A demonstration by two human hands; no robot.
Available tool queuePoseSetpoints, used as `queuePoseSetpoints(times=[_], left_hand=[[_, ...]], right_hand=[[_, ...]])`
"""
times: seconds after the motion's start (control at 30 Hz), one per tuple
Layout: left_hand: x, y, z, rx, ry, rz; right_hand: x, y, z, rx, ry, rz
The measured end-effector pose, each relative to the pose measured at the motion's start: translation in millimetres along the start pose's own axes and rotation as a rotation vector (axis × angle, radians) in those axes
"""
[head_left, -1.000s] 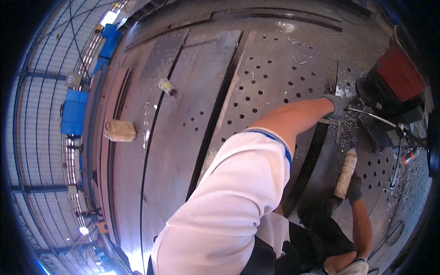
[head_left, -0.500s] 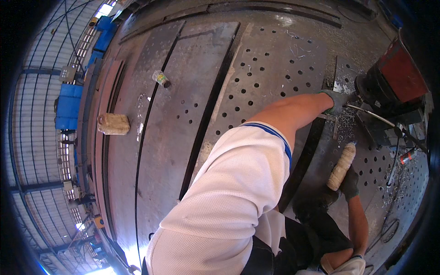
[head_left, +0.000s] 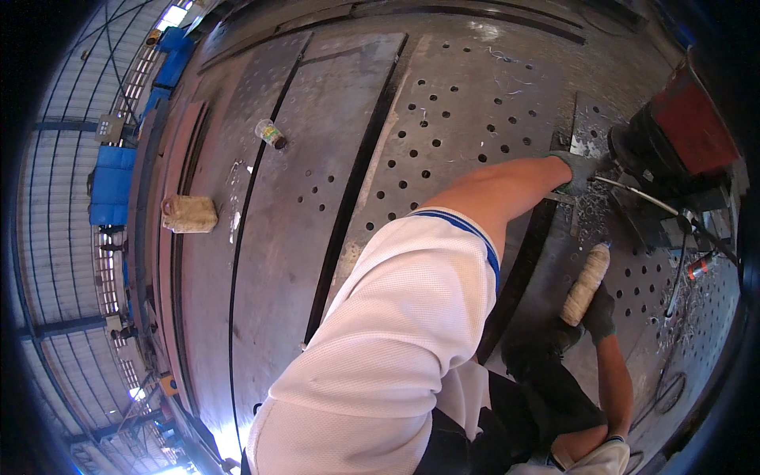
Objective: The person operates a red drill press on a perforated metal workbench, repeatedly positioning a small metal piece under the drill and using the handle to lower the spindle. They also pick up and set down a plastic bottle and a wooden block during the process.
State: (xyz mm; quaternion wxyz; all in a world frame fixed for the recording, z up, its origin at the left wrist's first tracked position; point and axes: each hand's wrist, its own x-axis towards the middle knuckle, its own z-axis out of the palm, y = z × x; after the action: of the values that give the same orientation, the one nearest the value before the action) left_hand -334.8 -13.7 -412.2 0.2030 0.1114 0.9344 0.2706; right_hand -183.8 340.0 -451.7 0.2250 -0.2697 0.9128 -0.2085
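Observation:
My left arm reaches across to the right, and my left hand [head_left: 577, 172], in a grey glove, is beside the near end of a pale metal rod [head_left: 637, 192] on a machine with a red and black body [head_left: 687, 127]. Its fingers are too dark to make out, so I cannot tell if they grip anything. Lower down, my right hand [head_left: 600, 312], in a dark glove, is closed around a stained, whitish bottle [head_left: 587, 285]. The bottle is tilted, its narrow tip toward the metal shavings [head_left: 594, 215] below the left hand.
Steel plates with rows of round holes [head_left: 426, 174] lie beneath, with dark gaps [head_left: 360, 174] between them. A yellowed plastic jug [head_left: 190, 214] and a clear cup [head_left: 270, 133] stand to the left. A red can [head_left: 698, 267] and curled shavings lie at the right near a cable [head_left: 663, 396].
The whole view has shifted slightly. My left glove looks a little drawn back from the machine's dark base. The bottle stays in my right hand, at nearly the same tilt.

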Motion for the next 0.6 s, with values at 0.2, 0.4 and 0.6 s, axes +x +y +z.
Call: queuePoseSetpoints(times=[0.2,0.4,0.6], left_hand=[[-11,19,-20,0.053,-0.090,-0.084],[-15,15,-13,0.006,0.019,0.017],[1,-5,-7,0.128,-0.122,-0.027]], right_hand=[[7,48,40,0.740,0.089,0.076],[-1,44,28,-0.068,0.160,-0.147],[7,39,36,0.449,0.080,0.003]])
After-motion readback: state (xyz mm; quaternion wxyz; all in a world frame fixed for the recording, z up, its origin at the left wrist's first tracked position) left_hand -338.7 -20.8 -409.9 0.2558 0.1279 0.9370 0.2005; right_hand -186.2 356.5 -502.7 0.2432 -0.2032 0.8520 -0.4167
